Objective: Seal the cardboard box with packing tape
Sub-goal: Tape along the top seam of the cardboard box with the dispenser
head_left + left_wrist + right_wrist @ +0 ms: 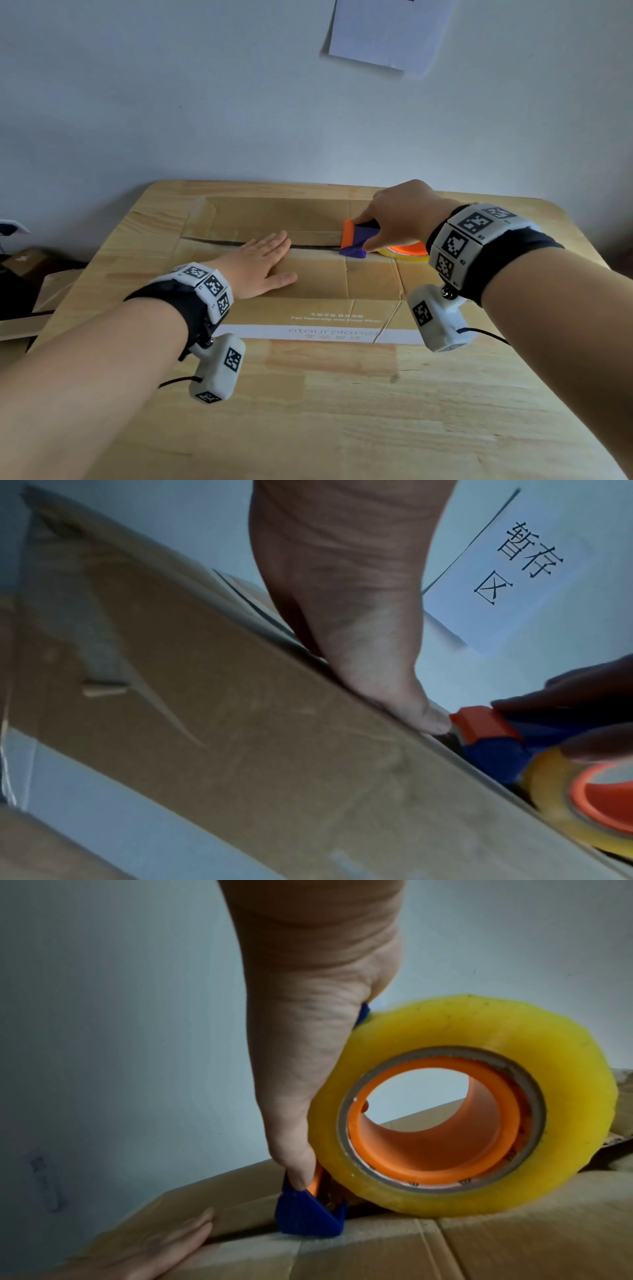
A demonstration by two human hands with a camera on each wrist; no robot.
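Observation:
A brown cardboard box (318,277) lies on the wooden table, its two top flaps meeting at a dark seam (219,241). My left hand (263,263) lies flat on the near flap, fingers straight, its tips at the seam. My right hand (397,219) grips a blue and orange tape dispenser (358,238) with a yellowish tape roll (462,1104), held down on the seam to the right of the left hand. In the right wrist view the blue dispenser nose (308,1215) touches the box top (479,1242). In the left wrist view the dispenser (493,731) sits just past my left fingertip (431,718).
The wooden table (342,411) extends toward me in front of the box. A white paper sheet (387,31) hangs on the wall behind. More cardboard and dark items (24,274) sit off the table's left edge.

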